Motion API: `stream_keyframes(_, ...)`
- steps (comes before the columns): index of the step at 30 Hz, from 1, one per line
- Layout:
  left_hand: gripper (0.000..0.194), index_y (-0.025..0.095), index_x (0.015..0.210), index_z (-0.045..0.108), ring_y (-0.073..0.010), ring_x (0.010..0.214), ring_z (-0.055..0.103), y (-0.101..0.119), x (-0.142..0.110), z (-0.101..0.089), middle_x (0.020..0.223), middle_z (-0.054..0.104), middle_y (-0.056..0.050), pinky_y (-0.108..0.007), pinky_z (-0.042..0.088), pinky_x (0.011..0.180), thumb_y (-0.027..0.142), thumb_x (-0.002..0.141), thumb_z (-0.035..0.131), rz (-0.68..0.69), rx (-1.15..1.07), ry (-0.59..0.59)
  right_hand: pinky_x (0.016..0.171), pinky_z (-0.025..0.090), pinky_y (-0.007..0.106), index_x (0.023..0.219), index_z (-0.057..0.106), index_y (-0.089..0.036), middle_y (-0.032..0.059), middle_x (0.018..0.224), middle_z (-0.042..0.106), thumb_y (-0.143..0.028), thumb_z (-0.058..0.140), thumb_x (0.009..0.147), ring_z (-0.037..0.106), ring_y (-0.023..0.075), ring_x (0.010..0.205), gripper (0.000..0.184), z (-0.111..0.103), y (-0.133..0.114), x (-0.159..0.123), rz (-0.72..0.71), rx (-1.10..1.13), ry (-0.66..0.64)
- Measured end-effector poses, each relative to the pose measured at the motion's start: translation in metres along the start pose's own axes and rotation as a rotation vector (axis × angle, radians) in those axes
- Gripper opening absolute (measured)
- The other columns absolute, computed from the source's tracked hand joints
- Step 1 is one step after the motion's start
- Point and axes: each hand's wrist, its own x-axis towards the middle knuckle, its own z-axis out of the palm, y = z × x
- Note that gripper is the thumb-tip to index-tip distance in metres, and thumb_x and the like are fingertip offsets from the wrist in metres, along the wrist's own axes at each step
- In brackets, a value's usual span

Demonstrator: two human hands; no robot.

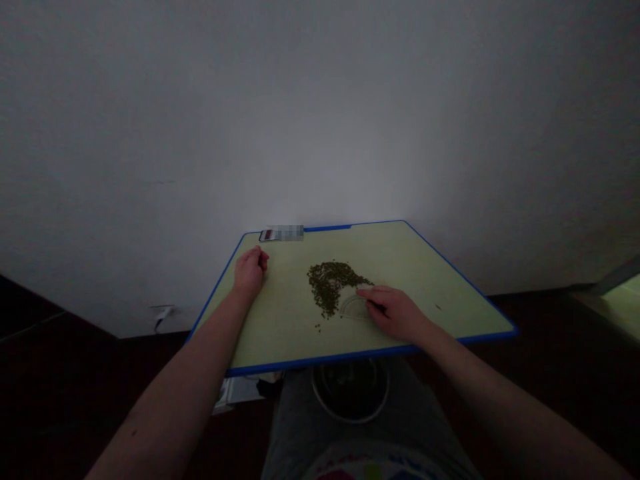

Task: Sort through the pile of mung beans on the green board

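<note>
A loose, curved heap of small green beans [325, 288], like mung beans, lies on a pale yellow-green board [290, 333] with a blue edge. My right hand [395, 312] is closed in a pinch on a clear, curved plastic piece [354, 305] that looks like a protractor. That piece lies against the heap's right inner side, its far end partly hidden by my fingers. Toward the board's left edge rests my left hand [250, 270], its fingers curled in a loose fist with nothing visible in it, apart from the beans.
A phone [269, 235] lies at the board's far left edge, against the pale wall [320, 120]. Below the near edge, a dark bowl with a light rim [350, 421] sits on my lap. A plug [164, 313] is in the wall at left. One small dark speck [438, 307] lies at right.
</note>
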Motion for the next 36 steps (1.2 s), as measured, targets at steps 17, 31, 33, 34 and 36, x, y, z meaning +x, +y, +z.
stream_keyframes(17, 0.033, 0.017, 0.057, 0.051, -0.0079, 0.036, 0.036, 0.003, -0.003, 0.002, 0.042, 0.041, 0.003, -0.022, 0.024, 0.035, 0.045, 0.073, 0.046, 0.005, -0.018, -0.019, 0.072, 0.042, 0.026, 0.109, 0.060, -0.019, 0.0046, 0.086, 0.065, -0.011, 0.044, 0.075, 0.057, 0.0148, 0.079, 0.039, 0.000, -0.011, -0.002, -0.069, 0.164, -0.095)
stream_keyframes(31, 0.034, 0.017, 0.057, 0.051, -0.0076, 0.035, 0.034, 0.005, -0.004, 0.002, 0.042, 0.041, 0.002, -0.021, 0.024, 0.034, 0.045, 0.074, 0.045, 0.008, 0.009, -0.027, 0.074, 0.043, 0.030, 0.109, 0.059, -0.022, 0.0050, 0.089, 0.066, -0.019, 0.043, 0.081, 0.058, 0.0163, 0.083, 0.032, -0.005, -0.009, -0.006, -0.128, 0.270, -0.184)
stream_keyframes(33, 0.033, 0.017, 0.057, 0.051, -0.0076, 0.035, 0.034, 0.005, -0.003, 0.002, 0.042, 0.041, 0.002, -0.021, 0.023, 0.034, 0.045, 0.074, 0.045, 0.000, -0.004, -0.027, 0.074, 0.043, 0.030, 0.109, 0.058, -0.022, 0.0045, 0.089, 0.065, -0.019, 0.043, 0.082, 0.058, 0.0160, 0.083, 0.032, -0.005, -0.009, -0.005, -0.140, 0.278, -0.198)
stream_keyframes(34, 0.033, 0.017, 0.057, 0.051, -0.0077, 0.035, 0.034, 0.005, -0.003, 0.002, 0.042, 0.041, 0.002, -0.022, 0.023, 0.034, 0.045, 0.074, 0.045, 0.003, -0.009, -0.028, 0.074, 0.043, 0.029, 0.109, 0.058, -0.022, 0.0044, 0.089, 0.065, -0.019, 0.043, 0.082, 0.057, 0.0158, 0.083, 0.032, -0.005, -0.009, -0.005, -0.143, 0.282, -0.201)
stream_keyframes(36, 0.034, 0.017, 0.057, 0.051, -0.0078, 0.035, 0.034, 0.004, -0.003, 0.002, 0.042, 0.041, 0.002, -0.022, 0.023, 0.034, 0.045, 0.074, 0.045, 0.016, -0.010, -0.030, 0.074, 0.042, 0.029, 0.109, 0.058, -0.021, 0.0046, 0.089, 0.065, -0.019, 0.043, 0.082, 0.057, 0.0153, 0.083, 0.031, -0.005, -0.009, -0.005, -0.150, 0.292, -0.200)
